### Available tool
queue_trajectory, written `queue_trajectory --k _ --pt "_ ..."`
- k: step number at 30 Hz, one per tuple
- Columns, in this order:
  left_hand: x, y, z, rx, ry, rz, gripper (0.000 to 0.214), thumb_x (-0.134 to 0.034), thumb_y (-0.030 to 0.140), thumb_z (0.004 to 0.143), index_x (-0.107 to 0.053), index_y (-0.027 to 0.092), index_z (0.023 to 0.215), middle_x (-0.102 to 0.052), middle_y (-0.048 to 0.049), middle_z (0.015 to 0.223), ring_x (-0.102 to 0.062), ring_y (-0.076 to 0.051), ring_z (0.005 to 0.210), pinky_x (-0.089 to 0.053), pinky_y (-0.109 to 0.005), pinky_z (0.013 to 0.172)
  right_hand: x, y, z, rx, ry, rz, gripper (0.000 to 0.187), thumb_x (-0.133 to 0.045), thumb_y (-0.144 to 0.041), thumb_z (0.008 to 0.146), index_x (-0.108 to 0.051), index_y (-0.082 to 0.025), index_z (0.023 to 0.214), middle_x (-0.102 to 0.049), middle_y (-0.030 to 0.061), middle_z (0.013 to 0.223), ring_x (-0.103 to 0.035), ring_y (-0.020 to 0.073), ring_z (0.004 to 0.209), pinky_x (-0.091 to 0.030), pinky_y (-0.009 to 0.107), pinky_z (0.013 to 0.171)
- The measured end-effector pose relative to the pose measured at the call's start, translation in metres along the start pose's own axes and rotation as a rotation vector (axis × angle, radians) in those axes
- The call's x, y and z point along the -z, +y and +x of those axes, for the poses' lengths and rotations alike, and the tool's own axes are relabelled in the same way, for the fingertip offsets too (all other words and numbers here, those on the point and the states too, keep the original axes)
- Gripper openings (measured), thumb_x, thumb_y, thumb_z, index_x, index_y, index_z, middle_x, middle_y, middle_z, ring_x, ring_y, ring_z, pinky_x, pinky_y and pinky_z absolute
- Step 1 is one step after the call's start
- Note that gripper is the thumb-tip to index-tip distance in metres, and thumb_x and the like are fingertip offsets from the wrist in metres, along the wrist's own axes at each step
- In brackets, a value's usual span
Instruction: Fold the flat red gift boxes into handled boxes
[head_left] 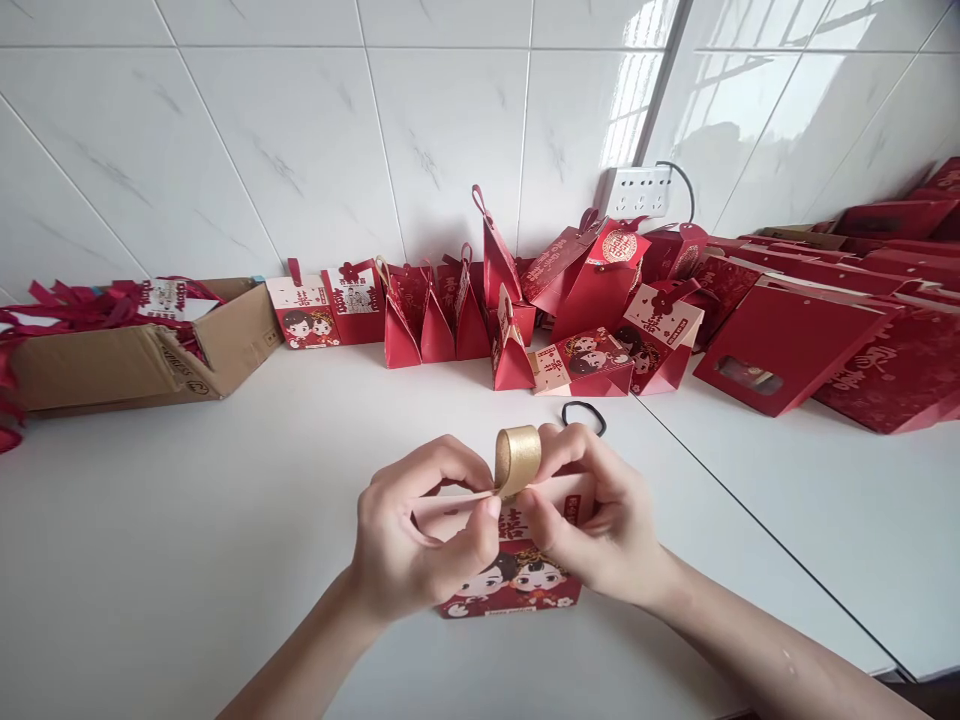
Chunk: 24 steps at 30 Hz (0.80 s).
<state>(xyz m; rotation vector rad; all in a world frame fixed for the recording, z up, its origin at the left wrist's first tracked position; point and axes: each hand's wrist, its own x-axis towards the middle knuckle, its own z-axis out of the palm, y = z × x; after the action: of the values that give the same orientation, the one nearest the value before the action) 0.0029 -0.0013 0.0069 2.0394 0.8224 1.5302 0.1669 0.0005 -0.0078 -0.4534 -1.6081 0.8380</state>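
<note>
A small red and pink gift box [517, 585] with two cartoon figures on its front stands on the white table right in front of me. A gold ribbon loop [517, 458] rises above its top. My left hand [420, 530] pinches the ribbon's flat end at the left of the loop. My right hand [600, 520] pinches the loop from the right, with fingers curled over the box top. Both hands rest against the box and hide most of its upper part.
A brown cardboard box [142, 360] with red ribbons lies at the back left. Several folded red gift boxes [510, 310] stand along the tiled wall. Flat red boxes [817, 330] are piled at the right. A black hair tie [583, 415] lies behind my hands. A wall socket [637, 192] sits above.
</note>
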Motion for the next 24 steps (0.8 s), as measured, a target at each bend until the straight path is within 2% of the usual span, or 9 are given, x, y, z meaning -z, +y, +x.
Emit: queue_trajectory --k 3,9,11,13,15,17,20,22,24 --pt "-0.001 0.001 0.0 -0.012 0.001 0.011 0.007 -0.061 0.013 0.077 -0.061 0.017 0.072 -0.063 0.0004 0.065 -0.057 -0.009 0.055 -0.047 -0.018 0.049 0.0 0.0 -0.001 -0.017 0.0 0.013 0.016 -0.059 -0.013 0.085 -0.047 -0.024 0.085 -0.046 -0.007 0.061 -0.037 0.0085 0.048 -0.031 0.021 0.044" --pt "-0.001 0.002 -0.003 0.077 -0.012 -0.06 0.008 -0.06 0.014 0.079 -0.061 0.017 0.072 -0.062 0.0003 0.065 -0.059 -0.011 0.056 -0.05 -0.019 0.048 0.0 -0.002 -0.002 -0.141 -0.02 0.047 0.014 -0.056 -0.02 0.091 -0.045 -0.024 0.084 -0.039 -0.01 0.054 -0.022 0.0049 0.038 -0.015 0.019 0.036" --pt "0.001 0.0 -0.002 0.15 -0.036 -0.084 0.008 -0.061 0.017 0.082 -0.062 0.018 0.074 -0.062 -0.0002 0.068 -0.061 -0.011 0.059 -0.051 -0.019 0.05 0.002 -0.001 -0.001 -0.136 0.031 0.004 0.013 -0.06 -0.023 0.089 -0.048 -0.023 0.082 -0.04 -0.0091 0.053 -0.024 0.0052 0.037 -0.016 0.02 0.035" --pt "0.004 -0.005 0.0 0.189 -0.031 -0.073 0.003 -0.063 0.021 0.081 -0.064 0.019 0.083 -0.066 -0.0022 0.078 -0.065 -0.014 0.071 -0.055 -0.022 0.061 0.005 0.001 0.002 -0.141 0.125 -0.057 0.012 -0.066 -0.025 0.084 -0.054 -0.022 0.081 -0.047 -0.0068 0.054 -0.03 0.0062 0.039 -0.021 0.02 0.036" --pt "0.005 -0.011 0.002 0.181 0.027 -0.053 0.024 -0.069 0.025 0.077 -0.064 0.021 0.1 -0.068 -0.0054 0.096 -0.066 -0.019 0.091 -0.056 -0.029 0.08 0.01 0.004 0.007 -0.19 0.255 -0.031 0.015 -0.072 -0.027 0.079 -0.059 -0.022 0.078 -0.056 -0.0042 0.057 -0.04 0.0079 0.042 -0.03 0.02 0.039" --pt "0.004 -0.017 0.0 0.188 0.078 -0.073 0.053 -0.075 0.032 0.07 -0.056 0.023 0.119 -0.064 -0.0093 0.118 -0.061 -0.026 0.111 -0.052 -0.037 0.094 0.017 0.007 0.014 -0.261 0.405 0.117 0.021 -0.079 -0.031 0.072 -0.06 -0.022 0.074 -0.063 -0.0025 0.061 -0.051 0.011 0.048 -0.042 0.022 0.045" --pt "-0.004 -0.023 -0.006 0.274 0.072 -0.143 0.085 -0.08 0.042 0.064 -0.04 0.029 0.138 -0.05 -0.0118 0.14 -0.049 -0.032 0.129 -0.049 -0.043 0.1 0.027 0.011 0.025 -0.362 0.57 0.383 0.031 -0.085 -0.033 0.059 -0.059 -0.022 0.07 -0.068 -0.0025 0.065 -0.061 0.0147 0.058 -0.051 0.027 0.056" --pt "-0.01 -0.024 -0.011 0.297 0.072 -0.156 0.093 -0.079 0.043 0.067 -0.03 0.032 0.144 -0.044 -0.0114 0.145 -0.043 -0.033 0.135 -0.049 -0.046 0.101 0.033 0.015 0.03 -0.434 0.61 0.493 0.032 -0.086 -0.031 0.055 -0.059 -0.021 0.069 -0.068 -0.0032 0.067 -0.062 0.0148 0.059 -0.052 0.027 0.057" --pt "-0.014 -0.024 -0.015 0.258 0.113 -0.115 0.093 -0.077 0.041 0.069 -0.025 0.033 0.146 -0.042 -0.0113 0.146 -0.041 -0.033 0.137 -0.045 -0.049 0.104 0.038 0.02 0.033 -0.477 0.633 0.551 0.028 -0.083 -0.031 0.057 -0.061 -0.022 0.072 -0.069 -0.0032 0.071 -0.063 0.0155 0.06 -0.051 0.028 0.058"
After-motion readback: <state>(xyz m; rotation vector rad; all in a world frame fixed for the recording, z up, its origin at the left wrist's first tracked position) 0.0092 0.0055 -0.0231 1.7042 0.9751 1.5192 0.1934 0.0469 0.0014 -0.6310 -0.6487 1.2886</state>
